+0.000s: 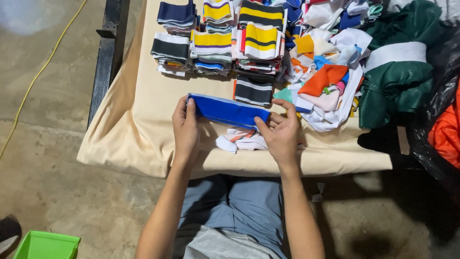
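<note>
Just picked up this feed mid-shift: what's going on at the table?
A person holds a blue fabric strip stretched between both hands, left hand at one end, right hand at the other, above a cloth-covered table. Folded striped strips are stacked behind it, with a loose heap of mixed pieces beside them.

left hand [186,129]: grips the left end of the blue strip [229,111], thumb on top, fingers curled under.
right hand [280,132]: pinches the strip's right end between thumb and fingers.
blue strip: folded knit band, held taut between both hands just above the table [143,120].
white piece [242,140]: lies on the cloth under the strip, with orange and dark stripes.
stacks [215,41]: striped folded bands in rows at the far side; a black-and-white one [254,90] sits just behind the strip.
loose heap [326,76]: mixed scraps, right of the stacks.
green fabric [397,81]: bundle with a white band, far right.
green bin [47,245]: on the floor, lower left.
yellow cable [38,72]: across the floor, left.
</note>
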